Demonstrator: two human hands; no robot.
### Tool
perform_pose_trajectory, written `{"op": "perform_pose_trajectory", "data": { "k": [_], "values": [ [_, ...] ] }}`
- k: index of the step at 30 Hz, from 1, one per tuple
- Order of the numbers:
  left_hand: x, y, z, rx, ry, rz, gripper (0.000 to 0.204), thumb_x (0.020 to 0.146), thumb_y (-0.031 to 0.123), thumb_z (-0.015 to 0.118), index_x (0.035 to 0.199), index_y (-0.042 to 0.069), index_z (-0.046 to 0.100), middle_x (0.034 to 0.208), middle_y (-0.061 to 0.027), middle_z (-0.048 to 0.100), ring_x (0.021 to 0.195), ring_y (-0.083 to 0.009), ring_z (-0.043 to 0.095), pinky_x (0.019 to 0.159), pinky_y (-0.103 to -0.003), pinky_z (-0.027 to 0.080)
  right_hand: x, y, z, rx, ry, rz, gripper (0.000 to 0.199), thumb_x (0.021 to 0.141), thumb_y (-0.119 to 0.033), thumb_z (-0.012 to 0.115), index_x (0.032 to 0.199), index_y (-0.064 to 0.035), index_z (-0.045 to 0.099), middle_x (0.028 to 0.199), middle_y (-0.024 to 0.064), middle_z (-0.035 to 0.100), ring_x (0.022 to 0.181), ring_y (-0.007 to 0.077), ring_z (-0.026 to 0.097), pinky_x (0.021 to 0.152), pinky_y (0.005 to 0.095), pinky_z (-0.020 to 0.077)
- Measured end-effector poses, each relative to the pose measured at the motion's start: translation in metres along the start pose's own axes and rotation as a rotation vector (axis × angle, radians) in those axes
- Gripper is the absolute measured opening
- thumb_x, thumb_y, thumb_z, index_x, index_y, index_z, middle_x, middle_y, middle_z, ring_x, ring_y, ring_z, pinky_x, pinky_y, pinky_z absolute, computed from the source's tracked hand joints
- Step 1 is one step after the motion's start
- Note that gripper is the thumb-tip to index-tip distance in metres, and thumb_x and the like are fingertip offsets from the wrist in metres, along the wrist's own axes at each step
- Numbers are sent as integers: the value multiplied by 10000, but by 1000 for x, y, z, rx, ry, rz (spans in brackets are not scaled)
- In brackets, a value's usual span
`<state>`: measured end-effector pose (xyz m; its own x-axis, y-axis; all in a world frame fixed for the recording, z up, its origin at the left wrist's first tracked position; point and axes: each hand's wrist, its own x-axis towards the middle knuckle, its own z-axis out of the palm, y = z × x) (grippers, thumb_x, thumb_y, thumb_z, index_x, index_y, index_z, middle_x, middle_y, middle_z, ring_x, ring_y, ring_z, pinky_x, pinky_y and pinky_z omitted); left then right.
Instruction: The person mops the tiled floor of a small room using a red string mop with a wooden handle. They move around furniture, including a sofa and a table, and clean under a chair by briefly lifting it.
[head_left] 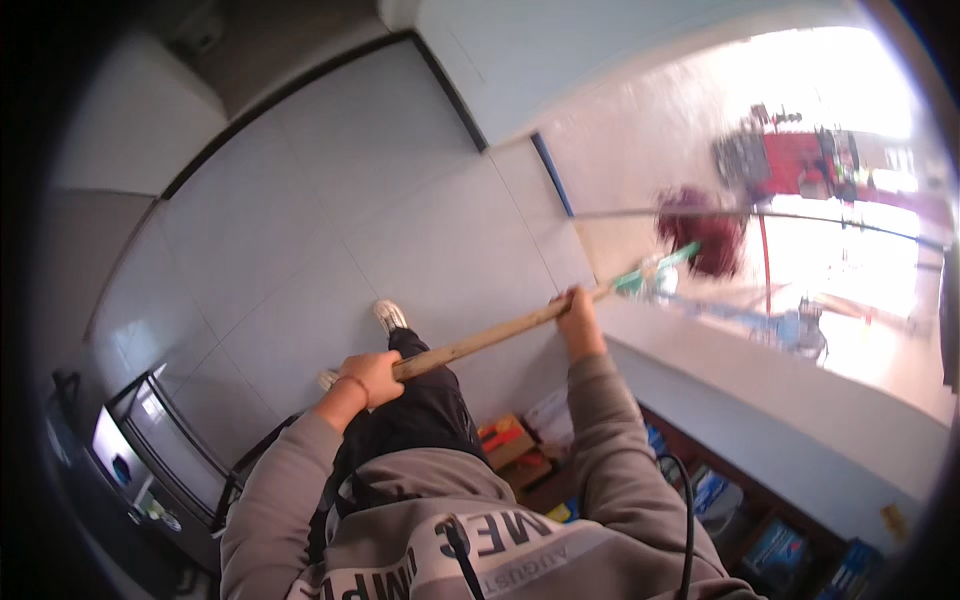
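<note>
Both my hands grip a mop by its long wooden handle (490,340), which slants up to the right across my body. My left hand (370,378) is closed around the handle's lower end, in front of my legs. Farther along, my right hand (577,318) wraps the shaft with its arm stretched forward. Beyond it the handle meets a green section (660,268). At the far end the dark red mop head (708,232) is raised near the bright opening on the right, its strands blurred.
Grey floor tiles (290,230) spread before my feet, bordered by a dark skirting strip (290,95). A low wall ledge (780,375) runs along the right. Shelves with boxes (775,550) stand below it. A black-framed stand (170,430) is at left; a red vehicle (800,163) shows outside.
</note>
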<state>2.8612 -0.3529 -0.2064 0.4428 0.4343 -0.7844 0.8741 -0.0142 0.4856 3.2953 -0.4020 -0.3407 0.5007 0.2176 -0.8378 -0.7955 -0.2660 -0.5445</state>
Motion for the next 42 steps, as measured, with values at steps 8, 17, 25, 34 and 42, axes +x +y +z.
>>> {"op": "perform_pose_trajectory", "data": {
  "k": [8,17,25,34,42],
  "values": [
    [-195,-197,7,414,973,-82,289,744,287,720,975,148,614,1004,-26,571,1016,-236,552,918,-399,459,-97,214,64,-382,-148,418,176,892,-172,476,858,-55,604,823,62,639,793,238,644,816,389,564],
    [-399,-287,104,642,1932,-518,248,662,118,706,852,162,553,1034,-27,454,1118,-255,496,947,-391,465,-274,386,124,-868,-560,564,241,901,-239,514,836,-37,628,760,84,663,704,227,646,719,366,574],
    [-544,-249,191,93,2262,-282,490,686,-15,624,1159,110,603,1321,-97,521,1291,-324,458,1051,-415,427,-361,452,197,-900,-841,450,209,880,-232,495,816,-86,630,717,61,644,663,216,652,622,371,563],
    [-500,-314,526,-978,1067,-1422,1004,655,522,796,1442,86,351,1320,-173,489,1279,-332,437,1060,-506,330,-492,523,355,-498,-717,774,195,832,-200,528,689,-99,613,636,42,636,569,222,646,570,394,548],
    [-498,-332,534,-1059,859,-1386,1055,621,477,838,1466,102,330,1346,-137,509,1299,-316,453,1086,-489,328,-606,669,399,-864,-926,949,141,822,-174,542,707,-98,576,639,43,604,605,215,621,602,376,513]
  ]
}}
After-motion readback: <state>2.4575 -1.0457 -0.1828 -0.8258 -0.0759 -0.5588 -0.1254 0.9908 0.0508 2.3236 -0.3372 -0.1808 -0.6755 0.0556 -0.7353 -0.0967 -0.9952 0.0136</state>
